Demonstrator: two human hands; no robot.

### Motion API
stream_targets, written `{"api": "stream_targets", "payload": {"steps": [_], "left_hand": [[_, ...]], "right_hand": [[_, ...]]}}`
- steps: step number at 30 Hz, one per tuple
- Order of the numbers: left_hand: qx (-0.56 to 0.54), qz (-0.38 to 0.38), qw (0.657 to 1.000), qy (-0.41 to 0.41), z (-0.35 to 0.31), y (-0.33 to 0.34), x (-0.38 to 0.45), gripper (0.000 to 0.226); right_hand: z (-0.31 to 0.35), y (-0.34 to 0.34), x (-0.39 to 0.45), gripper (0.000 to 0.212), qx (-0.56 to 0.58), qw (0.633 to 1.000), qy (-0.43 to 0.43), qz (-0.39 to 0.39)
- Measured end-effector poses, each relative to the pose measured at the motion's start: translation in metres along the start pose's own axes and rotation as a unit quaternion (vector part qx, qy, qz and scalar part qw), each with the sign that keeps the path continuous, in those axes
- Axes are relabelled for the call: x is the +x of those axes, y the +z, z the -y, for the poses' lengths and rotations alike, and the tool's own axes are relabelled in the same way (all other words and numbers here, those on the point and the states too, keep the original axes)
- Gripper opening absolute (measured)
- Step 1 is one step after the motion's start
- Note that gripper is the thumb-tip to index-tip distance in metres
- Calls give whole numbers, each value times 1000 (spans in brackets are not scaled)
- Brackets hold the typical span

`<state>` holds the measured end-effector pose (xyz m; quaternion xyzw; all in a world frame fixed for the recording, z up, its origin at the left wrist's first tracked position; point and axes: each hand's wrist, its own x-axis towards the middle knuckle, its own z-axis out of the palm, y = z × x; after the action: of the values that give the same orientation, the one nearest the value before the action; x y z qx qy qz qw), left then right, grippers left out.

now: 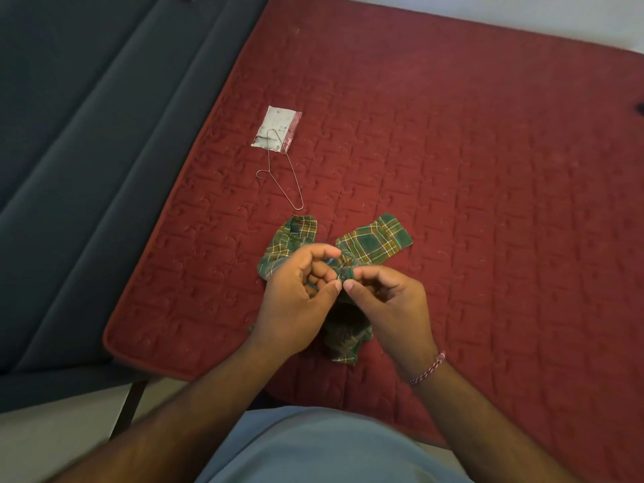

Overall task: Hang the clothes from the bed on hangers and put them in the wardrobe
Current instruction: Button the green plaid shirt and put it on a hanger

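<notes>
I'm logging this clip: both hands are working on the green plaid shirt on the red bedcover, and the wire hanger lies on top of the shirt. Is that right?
Not quite. The wire hanger lies apart from the green plaid shirt, farther up the red bedcover, its far end over a small plastic packet. The head view shows it. The left hand and right hand are indeed on the shirt.
</notes>
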<state>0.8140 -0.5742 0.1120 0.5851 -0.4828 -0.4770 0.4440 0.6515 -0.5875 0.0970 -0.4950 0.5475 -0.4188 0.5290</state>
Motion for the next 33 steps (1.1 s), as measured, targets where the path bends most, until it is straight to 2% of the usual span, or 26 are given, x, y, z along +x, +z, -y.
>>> {"api": "stream_targets", "payload": {"steps": [4,7,10,14,22,25,30,33], "left_hand": [[-11,47,999,-23,2,-2,4,43],[-33,60,997,-39,2,0,6,44],[-50,68,995,-58,2,2,5,44],[-32,108,991,-70,1,-1,3,45],[34,191,980,-40,0,-14,1,57],[61,216,974,-29,-1,-17,-1,53],[77,179,981,-16,-8,-16,-6,44],[123,138,982,30,-12,-15,-10,33]], "right_hand": [[-4,-8,0,27,-61,996,-68,21],[-7,-13,0,22,-113,985,-129,14],[-8,-18,0,15,-166,967,-191,11],[-7,-26,-2,18,-230,940,-252,20],[1,-33,-2,15,-277,893,-336,112],[4,-33,-1,15,-293,880,-349,136],[7,-32,-5,12,-289,874,-376,108],[10,-30,-10,14,-286,885,-363,60]]}}
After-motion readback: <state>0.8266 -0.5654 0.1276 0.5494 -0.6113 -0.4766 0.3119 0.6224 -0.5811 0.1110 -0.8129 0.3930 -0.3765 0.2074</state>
